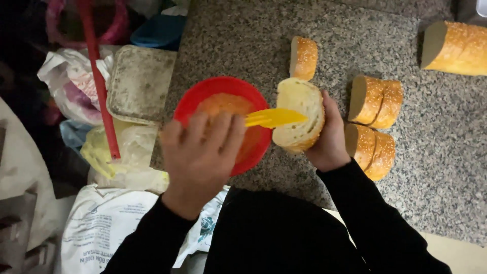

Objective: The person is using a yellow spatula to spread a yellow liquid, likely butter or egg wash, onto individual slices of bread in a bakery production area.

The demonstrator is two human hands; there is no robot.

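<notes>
- Spreading looks like the step in hand: the left hand [200, 152] holds a yellow fork [274, 117] with its tines laid on the cut face of a bread piece [299, 115], which the right hand [329, 134] holds up.
- Left grip: closed around the fork's handle, fingers curled over it and hiding it; only the tine end shows past the knuckles.
- Right grip: partly open, cupping the crust side of the bread piece from the right, thumb hidden behind it; the cut face tilts toward the fork.
- Bread piece sits in the air just right of a red bowl [203, 96], above the table [431, 167], its lower edge close to the bowl's rim.
- Bowl holds an orange paste; the left hand covers much of it, so how much is left cannot be told.
- To do it well, as a judgement: keep the tines flat against the crumb and drag lightly, since soft crumb is likely to tear under the points.
- Holding the bread over or beside the bowl would let drips fall back in rather than on the table.
- A steady right grip on the crust, without squeezing, should keep the piece from crushing.
- Other cut pieces [375, 101] lie on the table to the right, a larger loaf end [456, 48] further off, well apart from the hands.
</notes>
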